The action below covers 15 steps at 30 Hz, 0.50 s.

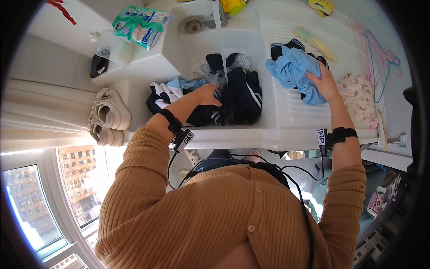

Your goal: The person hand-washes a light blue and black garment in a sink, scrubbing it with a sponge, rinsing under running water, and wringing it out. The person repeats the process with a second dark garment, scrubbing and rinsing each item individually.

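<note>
My right hand (324, 82) grips a bunched light blue garment with dark striped trim (295, 64), which rests on the ribbed washboard (292, 116) right of the basin. My left hand (209, 95) is over the laundry in the white sink basin (268, 85), thumb apart. Its other fingertips are partly hidden at a striped cuff, so any hold is unclear. Navy clothing with white stripes (243, 94) lies in sudsy water (198, 69) to the right of that hand. A navy, white and light blue garment (168, 92) hangs over the basin's left side. Running water (220, 43) falls from the faucet (210, 23) onto the laundry.
A yellowish bottle or brush (315, 43), a floral cloth (357, 95) and pink and blue hangers (379, 64) lie to the right. On the left are a green detergent pouch (141, 27), a translucent bottle (116, 48) and pale shoes (109, 114). Cables hang from both wrist straps.
</note>
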Available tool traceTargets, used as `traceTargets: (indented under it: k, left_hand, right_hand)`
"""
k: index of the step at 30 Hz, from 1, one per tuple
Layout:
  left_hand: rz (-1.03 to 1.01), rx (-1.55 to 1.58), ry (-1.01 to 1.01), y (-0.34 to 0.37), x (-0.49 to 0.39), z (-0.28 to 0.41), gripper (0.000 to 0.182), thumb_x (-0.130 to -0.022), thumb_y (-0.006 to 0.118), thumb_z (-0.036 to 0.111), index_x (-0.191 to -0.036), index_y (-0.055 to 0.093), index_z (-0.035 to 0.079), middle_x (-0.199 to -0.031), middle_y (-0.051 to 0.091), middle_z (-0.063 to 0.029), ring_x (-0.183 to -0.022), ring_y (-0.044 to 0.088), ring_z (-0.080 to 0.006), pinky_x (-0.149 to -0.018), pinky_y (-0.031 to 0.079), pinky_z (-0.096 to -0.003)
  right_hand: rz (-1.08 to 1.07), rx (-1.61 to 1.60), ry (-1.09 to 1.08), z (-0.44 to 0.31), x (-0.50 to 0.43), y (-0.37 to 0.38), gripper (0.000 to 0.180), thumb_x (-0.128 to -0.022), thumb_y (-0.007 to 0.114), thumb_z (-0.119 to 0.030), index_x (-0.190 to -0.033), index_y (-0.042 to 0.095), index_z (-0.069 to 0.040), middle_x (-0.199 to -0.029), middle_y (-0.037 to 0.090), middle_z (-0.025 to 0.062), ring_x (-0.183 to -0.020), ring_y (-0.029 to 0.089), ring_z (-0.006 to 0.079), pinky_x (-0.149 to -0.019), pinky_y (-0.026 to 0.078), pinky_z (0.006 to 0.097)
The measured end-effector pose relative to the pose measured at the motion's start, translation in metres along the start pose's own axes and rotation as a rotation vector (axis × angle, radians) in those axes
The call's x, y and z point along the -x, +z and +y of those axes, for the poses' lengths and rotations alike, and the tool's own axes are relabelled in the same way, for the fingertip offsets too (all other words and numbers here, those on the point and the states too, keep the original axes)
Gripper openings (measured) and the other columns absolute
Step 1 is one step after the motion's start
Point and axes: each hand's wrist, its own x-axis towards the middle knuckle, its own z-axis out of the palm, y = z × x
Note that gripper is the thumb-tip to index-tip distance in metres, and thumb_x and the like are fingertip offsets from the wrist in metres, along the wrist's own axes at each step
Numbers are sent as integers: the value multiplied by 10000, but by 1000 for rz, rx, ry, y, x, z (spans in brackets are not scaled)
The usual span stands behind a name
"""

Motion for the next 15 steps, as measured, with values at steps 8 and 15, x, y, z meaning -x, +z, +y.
traceTargets:
  k: [8,15]
  left_hand:
    - [-68,-325,-105,18,-22,-12,1129,-563,709,602,-1413,125,143,-1451,64,-200,-1300,125,-448,-1022,238,-523]
    - [14,-126,-166,-19,-80,-22,1025,-594,703,596,-1393,93,393,-1469,-54,-133,-1305,44,-466,-994,214,-612]
  right_hand:
    - [-20,-33,2,-6,2,-3,640,-752,656,-362,-1238,430,-11,-1144,544,201,-1070,515,326,-900,396,371]
    - [-16,-56,2,-8,3,-4,631,-741,671,-317,-1228,432,5,-1132,545,204,-1057,514,327,-905,391,361]
